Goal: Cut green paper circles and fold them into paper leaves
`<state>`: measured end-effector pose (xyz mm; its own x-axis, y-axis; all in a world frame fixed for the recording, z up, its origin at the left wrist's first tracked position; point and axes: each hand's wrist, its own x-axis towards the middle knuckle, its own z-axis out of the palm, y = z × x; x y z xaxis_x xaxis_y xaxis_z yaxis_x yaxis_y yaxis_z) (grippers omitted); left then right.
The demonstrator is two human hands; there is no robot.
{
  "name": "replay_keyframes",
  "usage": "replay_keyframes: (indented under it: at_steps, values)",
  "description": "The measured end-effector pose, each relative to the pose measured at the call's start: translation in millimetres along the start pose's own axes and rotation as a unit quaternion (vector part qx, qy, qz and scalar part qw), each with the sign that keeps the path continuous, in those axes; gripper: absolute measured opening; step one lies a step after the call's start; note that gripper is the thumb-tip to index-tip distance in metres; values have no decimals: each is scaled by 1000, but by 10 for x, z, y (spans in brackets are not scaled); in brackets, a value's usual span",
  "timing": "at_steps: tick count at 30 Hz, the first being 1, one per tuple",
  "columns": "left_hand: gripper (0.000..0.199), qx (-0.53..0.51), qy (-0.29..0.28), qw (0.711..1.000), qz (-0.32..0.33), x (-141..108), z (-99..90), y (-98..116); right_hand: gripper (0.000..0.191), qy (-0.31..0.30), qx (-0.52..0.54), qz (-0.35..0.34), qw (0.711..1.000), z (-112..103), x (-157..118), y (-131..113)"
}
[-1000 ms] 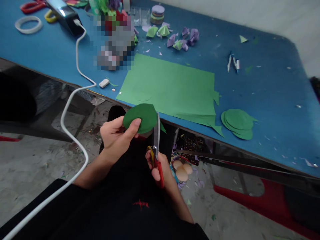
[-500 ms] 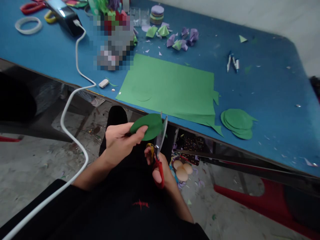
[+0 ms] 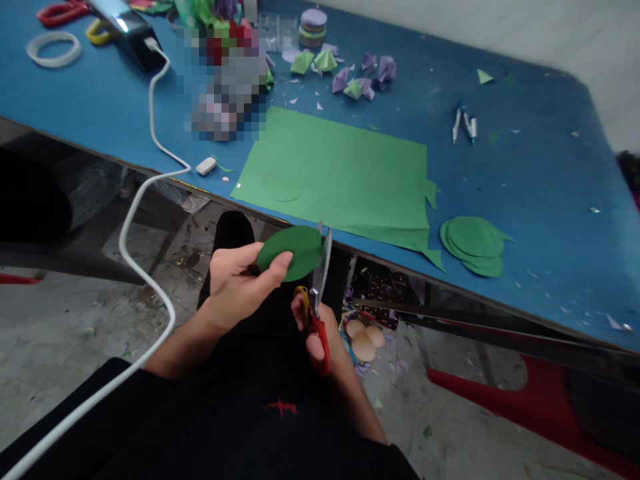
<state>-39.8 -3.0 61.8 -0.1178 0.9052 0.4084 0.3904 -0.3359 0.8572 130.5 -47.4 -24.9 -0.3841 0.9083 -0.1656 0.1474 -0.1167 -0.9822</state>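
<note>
Between the thumb and fingers of my left hand (image 3: pixel 235 287) is a green paper disc (image 3: pixel 300 250), held over my lap in front of the table edge. My right hand (image 3: pixel 325 333) grips a pair of scissors (image 3: pixel 320 280) with one red and one yellow handle loop. The blades point up toward the table and stand slightly apart at the disc's right edge. On the table ahead lies a large green paper sheet (image 3: pixel 345 167) with a curved line on it. Several cut green discs (image 3: pixel 475 243) are stacked to its right.
A white cable (image 3: pixel 150 267) runs from a dark device (image 3: pixel 127 33) across the left side. An eraser (image 3: pixel 206 166) lies near the table edge, and a compass (image 3: pixel 465 125) to the right. Folded purple and green papers (image 3: pixel 355 83) sit behind the sheet. Another scissors' red handle (image 3: pixel 63 13) shows far left.
The scissor blades have come slightly closer together at the disc's edge. Both hands stay in nearly the same place, and the view has shifted slightly.
</note>
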Motion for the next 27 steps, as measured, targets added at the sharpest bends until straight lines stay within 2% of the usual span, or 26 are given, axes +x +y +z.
replay_keyframes:
  at_steps: [8,14,20,27]
  values:
    - [33,11,33,999,-12,5,-4,-32,73,3,-3,-8,1000,0,-10,-17]
    - [35,14,47,999,-11,-1,-8,-50,81,4,-10,-17,1000,-1,-22,-24]
    - [39,3,69,997,-29,-9,-10,-95,79,6,-48,-20,999,-5,-26,-44]
    - [35,-22,83,995,-47,-11,-13,-116,74,-2,-40,-3,999,2,-29,-3]
